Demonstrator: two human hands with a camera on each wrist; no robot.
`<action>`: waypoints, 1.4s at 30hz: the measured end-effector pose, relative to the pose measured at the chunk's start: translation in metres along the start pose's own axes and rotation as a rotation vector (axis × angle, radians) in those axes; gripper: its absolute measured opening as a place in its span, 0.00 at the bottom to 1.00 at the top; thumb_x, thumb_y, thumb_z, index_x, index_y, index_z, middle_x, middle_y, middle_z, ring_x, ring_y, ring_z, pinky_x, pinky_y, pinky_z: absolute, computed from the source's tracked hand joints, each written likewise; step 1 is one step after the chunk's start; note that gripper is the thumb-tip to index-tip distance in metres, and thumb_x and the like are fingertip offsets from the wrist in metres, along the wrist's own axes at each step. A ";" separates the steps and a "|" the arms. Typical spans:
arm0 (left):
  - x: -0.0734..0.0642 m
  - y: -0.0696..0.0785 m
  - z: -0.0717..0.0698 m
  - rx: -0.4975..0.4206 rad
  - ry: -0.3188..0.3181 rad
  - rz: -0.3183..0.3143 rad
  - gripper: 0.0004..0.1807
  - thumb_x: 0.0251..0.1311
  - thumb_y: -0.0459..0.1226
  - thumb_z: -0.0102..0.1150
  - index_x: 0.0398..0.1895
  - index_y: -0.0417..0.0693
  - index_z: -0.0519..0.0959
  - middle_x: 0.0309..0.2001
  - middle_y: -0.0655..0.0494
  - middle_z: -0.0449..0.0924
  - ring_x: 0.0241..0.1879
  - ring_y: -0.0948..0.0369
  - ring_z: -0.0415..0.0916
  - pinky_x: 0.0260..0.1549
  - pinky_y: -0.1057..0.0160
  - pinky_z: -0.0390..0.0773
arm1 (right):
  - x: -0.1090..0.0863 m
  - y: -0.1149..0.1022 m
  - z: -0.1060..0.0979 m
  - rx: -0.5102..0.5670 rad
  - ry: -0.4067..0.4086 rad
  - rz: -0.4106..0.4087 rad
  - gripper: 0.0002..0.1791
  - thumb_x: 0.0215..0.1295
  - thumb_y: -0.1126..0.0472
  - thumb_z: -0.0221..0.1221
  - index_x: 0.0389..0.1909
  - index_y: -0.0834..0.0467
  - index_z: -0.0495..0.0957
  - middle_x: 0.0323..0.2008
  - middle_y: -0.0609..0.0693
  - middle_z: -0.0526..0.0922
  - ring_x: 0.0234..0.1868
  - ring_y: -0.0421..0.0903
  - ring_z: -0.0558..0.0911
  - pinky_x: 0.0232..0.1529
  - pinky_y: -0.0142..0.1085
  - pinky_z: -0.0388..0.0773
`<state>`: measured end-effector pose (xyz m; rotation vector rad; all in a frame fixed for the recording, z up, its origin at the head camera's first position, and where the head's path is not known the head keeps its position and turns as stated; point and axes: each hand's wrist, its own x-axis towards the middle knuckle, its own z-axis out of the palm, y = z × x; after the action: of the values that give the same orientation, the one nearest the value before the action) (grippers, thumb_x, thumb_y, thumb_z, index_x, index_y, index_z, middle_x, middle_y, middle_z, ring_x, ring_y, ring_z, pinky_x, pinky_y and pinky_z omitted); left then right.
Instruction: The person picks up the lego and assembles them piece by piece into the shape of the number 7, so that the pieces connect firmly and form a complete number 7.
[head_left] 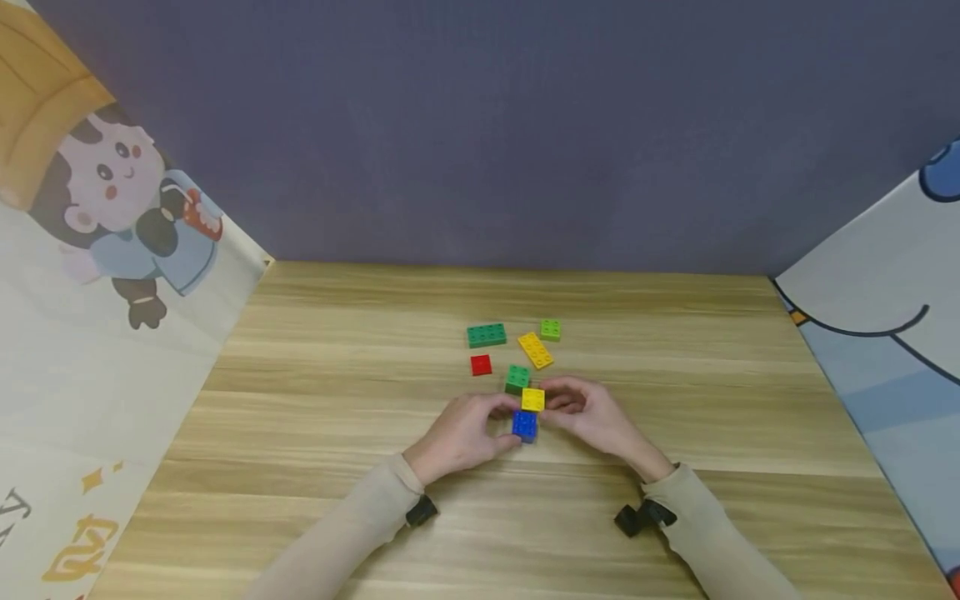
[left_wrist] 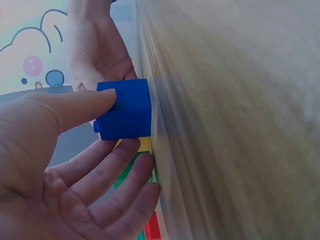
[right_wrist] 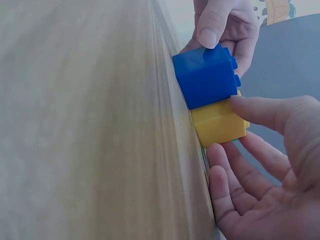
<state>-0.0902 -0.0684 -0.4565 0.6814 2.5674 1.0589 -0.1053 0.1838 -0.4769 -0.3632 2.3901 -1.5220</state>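
Note:
My left hand (head_left: 463, 435) pinches a blue building brick (head_left: 524, 426), its thumb (left_wrist: 95, 102) against one face and fingertips at another side. My right hand (head_left: 596, 417) holds a small yellow brick (head_left: 533, 400) between thumb (right_wrist: 265, 109) and fingers. The blue and yellow bricks sit side by side on the table, touching, studs upward. Just behind them is a green square brick (head_left: 517, 379); in the left wrist view it is partly hidden by the left fingers. Whether it touches the yellow brick I cannot tell.
Farther back on the wooden table (head_left: 360, 333) lie a red piece (head_left: 481, 365), a long dark green brick (head_left: 487, 335), a long yellow plate (head_left: 536, 350) and a light green brick (head_left: 551, 330). A dark panel (head_left: 517, 167) borders the back, with printed panels at both sides.

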 end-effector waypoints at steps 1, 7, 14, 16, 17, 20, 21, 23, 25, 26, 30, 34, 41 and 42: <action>0.000 0.000 0.000 -0.001 0.000 0.000 0.24 0.65 0.42 0.75 0.63 0.49 0.83 0.58 0.52 0.89 0.55 0.57 0.86 0.57 0.55 0.85 | 0.000 0.000 0.000 -0.005 -0.003 0.002 0.24 0.67 0.63 0.72 0.63 0.61 0.82 0.55 0.59 0.87 0.50 0.49 0.87 0.49 0.30 0.85; 0.001 0.001 0.000 0.001 -0.005 0.001 0.23 0.66 0.43 0.75 0.63 0.50 0.83 0.57 0.53 0.89 0.55 0.58 0.86 0.57 0.56 0.85 | -0.001 -0.001 -0.002 -0.022 -0.011 0.020 0.25 0.67 0.61 0.72 0.64 0.61 0.81 0.53 0.58 0.88 0.49 0.49 0.87 0.48 0.30 0.85; 0.002 0.001 0.000 0.001 0.003 0.009 0.22 0.66 0.42 0.75 0.61 0.50 0.84 0.56 0.54 0.89 0.53 0.59 0.86 0.56 0.57 0.84 | 0.000 0.000 -0.002 -0.024 -0.014 0.012 0.25 0.68 0.61 0.72 0.64 0.61 0.81 0.54 0.57 0.87 0.50 0.49 0.86 0.48 0.31 0.85; 0.001 0.001 0.000 -0.001 0.004 0.009 0.22 0.65 0.42 0.75 0.61 0.50 0.84 0.56 0.54 0.89 0.53 0.59 0.86 0.56 0.57 0.84 | 0.000 0.000 -0.002 -0.024 -0.013 0.005 0.25 0.68 0.61 0.72 0.64 0.60 0.81 0.54 0.57 0.87 0.50 0.49 0.86 0.48 0.31 0.85; 0.001 0.000 0.000 -0.003 0.005 0.010 0.22 0.65 0.42 0.75 0.61 0.50 0.84 0.56 0.54 0.89 0.53 0.58 0.86 0.56 0.57 0.84 | 0.000 0.000 -0.002 -0.024 -0.012 0.004 0.25 0.68 0.61 0.72 0.64 0.60 0.81 0.54 0.57 0.87 0.50 0.49 0.86 0.48 0.30 0.85; 0.001 0.000 -0.001 -0.006 0.005 0.012 0.22 0.65 0.42 0.75 0.61 0.50 0.84 0.56 0.54 0.89 0.54 0.58 0.86 0.56 0.57 0.84 | 0.001 0.000 -0.001 -0.024 -0.012 -0.002 0.25 0.68 0.61 0.72 0.64 0.60 0.81 0.54 0.57 0.87 0.50 0.49 0.86 0.48 0.31 0.85; 0.000 0.000 -0.001 -0.008 0.006 0.014 0.22 0.66 0.42 0.74 0.62 0.50 0.84 0.56 0.54 0.89 0.54 0.58 0.86 0.56 0.57 0.84 | 0.001 0.000 -0.001 -0.025 -0.012 -0.003 0.25 0.68 0.61 0.72 0.64 0.60 0.81 0.54 0.57 0.87 0.50 0.48 0.86 0.48 0.31 0.85; -0.001 -0.001 -0.001 -0.006 0.008 0.019 0.23 0.66 0.43 0.74 0.62 0.50 0.84 0.57 0.54 0.89 0.54 0.58 0.86 0.57 0.57 0.85 | 0.001 -0.001 -0.001 -0.025 -0.010 -0.005 0.25 0.67 0.61 0.72 0.64 0.60 0.82 0.54 0.57 0.87 0.50 0.48 0.86 0.48 0.31 0.85; -0.002 -0.001 -0.002 -0.003 0.009 0.020 0.23 0.66 0.43 0.74 0.63 0.51 0.84 0.57 0.55 0.89 0.54 0.59 0.86 0.56 0.57 0.85 | 0.001 -0.001 0.000 -0.021 -0.010 -0.007 0.25 0.67 0.61 0.72 0.63 0.60 0.82 0.54 0.57 0.87 0.50 0.48 0.86 0.48 0.30 0.85; -0.003 -0.001 -0.002 -0.001 0.011 0.018 0.23 0.66 0.43 0.74 0.63 0.51 0.84 0.56 0.55 0.89 0.54 0.59 0.86 0.56 0.57 0.85 | 0.002 -0.001 0.000 -0.017 -0.011 -0.006 0.24 0.67 0.61 0.72 0.63 0.59 0.82 0.54 0.57 0.87 0.50 0.48 0.86 0.48 0.30 0.85; -0.006 -0.002 -0.003 0.012 0.017 0.006 0.22 0.66 0.45 0.73 0.62 0.53 0.84 0.55 0.57 0.89 0.53 0.60 0.85 0.55 0.58 0.84 | 0.002 0.000 0.001 -0.010 -0.023 -0.001 0.25 0.67 0.60 0.72 0.63 0.59 0.82 0.54 0.57 0.87 0.50 0.48 0.86 0.48 0.31 0.85; -0.009 -0.001 -0.005 0.013 0.019 -0.010 0.22 0.67 0.45 0.73 0.63 0.54 0.84 0.55 0.57 0.89 0.53 0.60 0.85 0.55 0.57 0.84 | 0.002 0.001 0.001 -0.016 -0.031 0.008 0.24 0.68 0.60 0.72 0.63 0.59 0.82 0.54 0.56 0.87 0.50 0.48 0.86 0.48 0.31 0.84; -0.012 0.000 -0.008 0.028 0.027 -0.009 0.23 0.66 0.46 0.73 0.63 0.53 0.84 0.55 0.58 0.89 0.52 0.60 0.85 0.54 0.57 0.84 | 0.001 0.002 -0.001 -0.029 -0.027 0.012 0.24 0.68 0.60 0.72 0.63 0.59 0.82 0.53 0.56 0.87 0.49 0.48 0.86 0.48 0.30 0.84; -0.012 0.000 -0.008 0.028 0.028 -0.009 0.23 0.67 0.46 0.73 0.63 0.53 0.84 0.55 0.58 0.89 0.52 0.60 0.85 0.54 0.57 0.84 | 0.000 0.002 -0.001 -0.030 -0.027 0.011 0.24 0.68 0.60 0.72 0.63 0.59 0.82 0.53 0.56 0.87 0.49 0.48 0.86 0.48 0.30 0.84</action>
<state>-0.0831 -0.0798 -0.4500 0.6661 2.6112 1.0389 -0.1061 0.1858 -0.4785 -0.3735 2.3928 -1.4687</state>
